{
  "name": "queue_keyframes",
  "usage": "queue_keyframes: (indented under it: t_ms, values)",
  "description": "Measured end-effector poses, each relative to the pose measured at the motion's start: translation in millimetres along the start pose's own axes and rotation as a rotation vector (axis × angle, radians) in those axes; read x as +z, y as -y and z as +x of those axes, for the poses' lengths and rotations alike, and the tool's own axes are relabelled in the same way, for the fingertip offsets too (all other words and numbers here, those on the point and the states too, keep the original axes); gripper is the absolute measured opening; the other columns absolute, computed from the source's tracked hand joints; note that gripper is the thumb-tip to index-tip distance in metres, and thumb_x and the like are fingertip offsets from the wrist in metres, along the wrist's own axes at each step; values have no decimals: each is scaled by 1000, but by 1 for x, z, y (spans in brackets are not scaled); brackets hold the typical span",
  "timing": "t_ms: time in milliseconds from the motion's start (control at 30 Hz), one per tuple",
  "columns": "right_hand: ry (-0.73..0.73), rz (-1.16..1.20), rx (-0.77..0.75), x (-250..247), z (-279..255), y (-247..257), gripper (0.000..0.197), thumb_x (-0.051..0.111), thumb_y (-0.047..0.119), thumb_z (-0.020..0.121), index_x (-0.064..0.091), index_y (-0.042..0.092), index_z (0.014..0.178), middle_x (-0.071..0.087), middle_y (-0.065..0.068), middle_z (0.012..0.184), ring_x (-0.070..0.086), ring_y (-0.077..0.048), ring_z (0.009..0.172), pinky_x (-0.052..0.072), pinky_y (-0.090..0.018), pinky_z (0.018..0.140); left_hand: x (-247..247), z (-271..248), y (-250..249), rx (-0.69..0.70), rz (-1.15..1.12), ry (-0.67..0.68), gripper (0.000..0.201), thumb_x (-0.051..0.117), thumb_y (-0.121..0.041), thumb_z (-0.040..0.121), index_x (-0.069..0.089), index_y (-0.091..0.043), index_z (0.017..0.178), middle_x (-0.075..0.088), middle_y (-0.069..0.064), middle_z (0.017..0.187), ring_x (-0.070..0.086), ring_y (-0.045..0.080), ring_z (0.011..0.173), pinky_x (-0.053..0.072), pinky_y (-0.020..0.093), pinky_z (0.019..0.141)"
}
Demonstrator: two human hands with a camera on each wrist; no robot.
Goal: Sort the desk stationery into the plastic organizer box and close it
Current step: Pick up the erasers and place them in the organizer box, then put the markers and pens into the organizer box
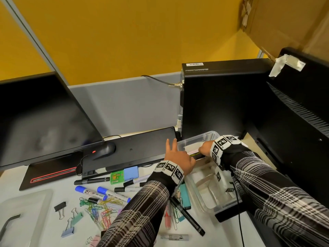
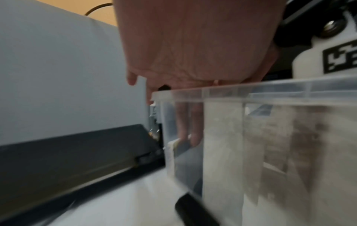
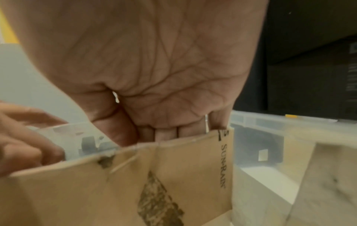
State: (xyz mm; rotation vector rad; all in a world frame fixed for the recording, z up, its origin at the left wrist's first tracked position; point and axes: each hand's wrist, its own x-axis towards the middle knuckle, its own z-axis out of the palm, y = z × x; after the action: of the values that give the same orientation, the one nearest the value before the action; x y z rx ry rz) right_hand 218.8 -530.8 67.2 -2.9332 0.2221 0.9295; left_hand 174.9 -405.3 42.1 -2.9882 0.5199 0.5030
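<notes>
— Where's the box (image 1: 210, 198)?
— On the desk's (image 1: 44, 234) right side, before the computer tower (image 1: 219, 98).
— And the pens?
— The markers (image 1: 99, 192) and paper clips (image 1: 99, 209) lie left of the box, before the keyboard (image 1: 128, 154). The lid (image 1: 23, 220) lies at the desk's front left corner, below the monitor (image 1: 41, 118).
</notes>
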Motion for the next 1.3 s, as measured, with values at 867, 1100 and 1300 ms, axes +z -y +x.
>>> queue_keyframes:
  t_ms: [867, 1100, 1300]
  values:
    - [-162, -17, -649, 101, -82, 159, 26, 44, 20, 93, 58, 21, 115, 51, -4, 122, 47, -24, 116, 45, -39, 93, 116, -177, 243, -252, -208, -146, 35, 52, -24, 93, 54, -31, 127, 48, -4, 135, 39, 21, 125, 36, 35, 100]
    - [-221, -213, -538, 152, -58, 197, 35, 47, 20, 91, 51, 17, 126, 44, -7, 130, 37, -27, 121, 37, -38, 97, 113, -151, 229, -26, -102, -150, 30, 49, -20, 94, 56, -25, 123, 50, -1, 127, 40, 21, 120, 33, 32, 95]
    - [-240, -172, -487, 160, -53, 209, 37, 52, 22, 87, 50, 17, 124, 46, -6, 128, 39, -26, 120, 36, -38, 98, 125, -143, 224, 6, -35, -146, 26, 55, -18, 91, 58, -21, 117, 49, 2, 124, 39, 22, 117, 34, 34, 96]
